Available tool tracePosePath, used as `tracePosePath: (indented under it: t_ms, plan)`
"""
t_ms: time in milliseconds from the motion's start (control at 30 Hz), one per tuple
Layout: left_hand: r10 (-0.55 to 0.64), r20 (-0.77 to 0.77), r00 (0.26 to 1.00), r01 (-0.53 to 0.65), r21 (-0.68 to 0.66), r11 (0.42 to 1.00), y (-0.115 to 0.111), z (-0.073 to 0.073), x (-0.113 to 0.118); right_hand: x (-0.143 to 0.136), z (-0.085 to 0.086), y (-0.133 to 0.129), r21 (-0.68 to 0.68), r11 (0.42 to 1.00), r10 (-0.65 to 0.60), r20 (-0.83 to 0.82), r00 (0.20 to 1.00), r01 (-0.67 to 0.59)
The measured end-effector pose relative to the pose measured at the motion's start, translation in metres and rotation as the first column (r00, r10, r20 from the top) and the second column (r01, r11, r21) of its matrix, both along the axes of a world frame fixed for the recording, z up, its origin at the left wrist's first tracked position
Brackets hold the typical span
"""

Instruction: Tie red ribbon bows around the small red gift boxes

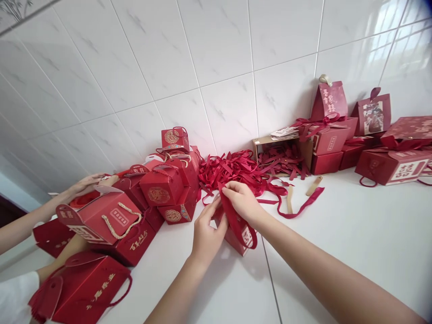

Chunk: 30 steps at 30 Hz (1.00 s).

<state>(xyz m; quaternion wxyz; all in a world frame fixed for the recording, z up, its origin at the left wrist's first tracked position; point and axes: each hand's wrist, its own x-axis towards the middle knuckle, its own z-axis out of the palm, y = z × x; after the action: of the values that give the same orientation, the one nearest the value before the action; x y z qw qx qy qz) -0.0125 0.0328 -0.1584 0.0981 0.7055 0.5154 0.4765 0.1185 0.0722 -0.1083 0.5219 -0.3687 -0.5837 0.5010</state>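
Observation:
A small red gift box [233,242] with white printed characters on its side stands on the white tabletop in front of me. My left hand [206,227] grips the top of this box from the left, its fingertips partly hidden behind the ribbon. Between the thumb and fingers of my right hand [241,200] is pinched a dark red ribbon [231,212], which runs over the box and loops down at its right side. Just behind my hands lies a heap of loose red ribbons [232,168].
Stacked red gift boxes [162,186] stand to the left, where another person's hands [87,183] reach among them. More boxes [329,139] line the wall at right. An open carton [266,140] holds dark red strips. Loose tan strips [314,186] lie on the table.

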Motion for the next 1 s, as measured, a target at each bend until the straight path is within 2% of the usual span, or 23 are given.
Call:
tracePosePath:
  t_ms: [67, 167, 400, 567, 633, 767, 867, 1000]
  plan:
    - [0.008, -0.018, 1.000, -0.008, 0.004, 1.000, -0.001, 0.000, 0.000, -0.005, -0.008, 0.002, -0.016, 0.999, 0.036, -0.032, 0.999, -0.037]
    - [0.017, -0.027, 0.999, -0.016, 0.026, 1.000, -0.002, 0.002, 0.000, -0.003, -0.011, 0.005, -0.054, 0.997, 0.048, -0.032, 0.998, -0.050]
    - [0.102, 0.016, 0.995, -0.102, 0.003, 0.995, -0.006, 0.004, 0.002, 0.006, -0.005, 0.005, -0.106, 0.986, 0.135, 0.068, 0.989, -0.128]
    - [0.128, -0.060, 0.990, -0.122, 0.090, 0.988, -0.010, 0.005, 0.003, 0.009, 0.000, 0.003, -0.111, 0.971, 0.225, 0.124, 0.966, -0.212]
    - [0.114, -0.044, 0.993, -0.108, 0.110, 0.988, -0.011, 0.004, 0.003, 0.011, 0.001, 0.002, -0.100, 0.960, 0.272, 0.137, 0.952, -0.260]
    - [0.037, 0.140, 0.989, -0.047, 0.063, 0.997, -0.014, 0.004, 0.004, 0.015, 0.004, 0.001, -0.110, 0.939, 0.342, 0.182, 0.922, -0.326]
    - [0.017, 0.330, 0.944, -0.013, -0.014, 1.000, -0.012, 0.008, 0.003, 0.018, 0.003, 0.002, -0.108, 0.913, 0.408, 0.253, 0.877, -0.394]
    - [-0.047, 0.482, 0.875, 0.125, -0.130, 0.984, -0.006, 0.015, 0.001, 0.019, 0.003, 0.004, -0.085, 0.879, 0.469, 0.333, 0.818, -0.469]
